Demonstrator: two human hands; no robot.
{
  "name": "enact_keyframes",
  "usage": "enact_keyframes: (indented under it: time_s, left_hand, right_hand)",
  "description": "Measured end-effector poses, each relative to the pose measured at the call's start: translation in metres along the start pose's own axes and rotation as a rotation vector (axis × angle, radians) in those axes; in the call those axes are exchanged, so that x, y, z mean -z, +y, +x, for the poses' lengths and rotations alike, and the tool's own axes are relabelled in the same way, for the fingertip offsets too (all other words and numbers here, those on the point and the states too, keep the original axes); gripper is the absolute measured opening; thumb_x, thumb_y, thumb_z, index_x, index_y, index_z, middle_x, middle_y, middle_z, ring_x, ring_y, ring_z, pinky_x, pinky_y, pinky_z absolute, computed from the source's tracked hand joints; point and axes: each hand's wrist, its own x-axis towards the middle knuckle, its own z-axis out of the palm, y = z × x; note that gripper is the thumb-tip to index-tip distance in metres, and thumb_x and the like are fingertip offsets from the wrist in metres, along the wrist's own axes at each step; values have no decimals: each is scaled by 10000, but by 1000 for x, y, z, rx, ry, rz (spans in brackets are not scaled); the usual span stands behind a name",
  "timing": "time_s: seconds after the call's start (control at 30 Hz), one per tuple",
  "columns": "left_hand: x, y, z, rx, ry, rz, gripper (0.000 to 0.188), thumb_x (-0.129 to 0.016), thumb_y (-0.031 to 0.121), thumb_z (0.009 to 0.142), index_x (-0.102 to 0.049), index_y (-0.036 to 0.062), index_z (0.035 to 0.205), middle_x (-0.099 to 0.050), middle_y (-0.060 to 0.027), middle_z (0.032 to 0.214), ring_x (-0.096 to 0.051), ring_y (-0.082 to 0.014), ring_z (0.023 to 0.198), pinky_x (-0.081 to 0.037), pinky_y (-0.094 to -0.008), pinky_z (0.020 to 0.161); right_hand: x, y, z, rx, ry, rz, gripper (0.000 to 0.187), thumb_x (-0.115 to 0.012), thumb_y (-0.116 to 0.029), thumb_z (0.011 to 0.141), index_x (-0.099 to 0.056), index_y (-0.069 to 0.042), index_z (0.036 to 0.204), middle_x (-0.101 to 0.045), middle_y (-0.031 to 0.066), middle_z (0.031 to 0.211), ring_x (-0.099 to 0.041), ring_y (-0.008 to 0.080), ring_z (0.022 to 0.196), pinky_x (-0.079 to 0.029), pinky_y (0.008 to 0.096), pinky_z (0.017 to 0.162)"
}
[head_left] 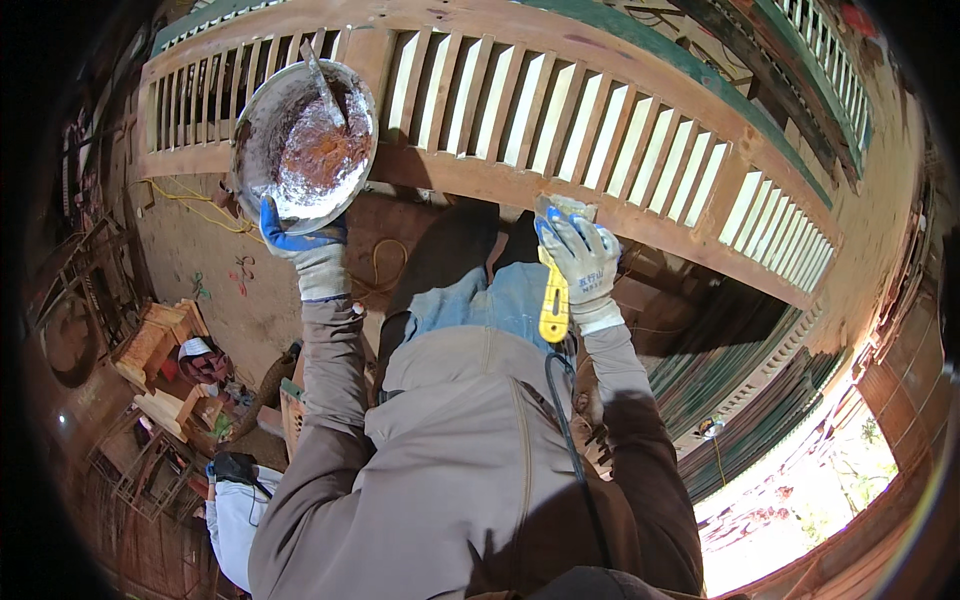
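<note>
My left hand [308, 258], in a white and blue work glove, is closed on the near rim of a round metal bowl [243, 165]. Reddish-brown paste [322, 158] and white powder lie in the bowl, with a flat stick-like tool [322, 88] resting in them. In my right hand [582, 255], gloved the same way, is a putty knife with a yellow handle [554, 300] that points back toward me. Its blade end is at the near edge of a louvered wooden shutter [470, 178]; the fingers partly hide it. The bowl overlaps the shutter's left part.
Green-edged shutters [690, 65] lie beyond the wooden one. To the right are stacked green slatted panels [745, 400]. A yellow cord [205, 205] crosses the floor at left. Wooden pieces [160, 345] stand there, and another person [238, 520] is at lower left.
</note>
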Motion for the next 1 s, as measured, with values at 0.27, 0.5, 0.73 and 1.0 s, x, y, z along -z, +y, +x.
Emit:
enact_keyframes:
  time_s: [0.27,0.5,0.73,1.0]
  left_hand:
    - [-10,-2,4,-31,46,63,610,-614,389,825,-552,80,1348,-533,-158,1401,-522,-376,1260,-436,-582,1047]
    - [-8,-4,18,-36,-25,63,582,-593,387,852,-557,62,1335,-532,-171,1400,-531,-373,1251,-451,-567,1041]
    - [-5,-10,24,-26,-38,84,572,-596,398,854,-570,64,1319,-554,-157,1376,-553,-353,1225,-473,-545,1029]
    - [-3,-10,25,27,-32,101,577,-598,403,850,-567,78,1325,-560,-143,1374,-550,-350,1229,-463,-560,1023]
  right_hand:
    - [-13,2,-6,-36,-2,-116,363,-665,-305,795,-687,-347,1155,-626,-98,1267,-528,149,1193,-349,410,1028]
    - [3,-2,-7,-45,10,-45,326,-677,-284,780,-702,-342,1100,-632,-108,1247,-521,152,1202,-354,414,1012]
    - [-1,-10,-8,-52,-30,-65,331,-705,-320,761,-702,-335,1092,-630,-122,1235,-535,156,1162,-366,405,997]
    - [8,-9,-15,-41,-24,-30,368,-665,-314,790,-691,-357,1154,-625,-116,1255,-521,152,1178,-385,401,991]
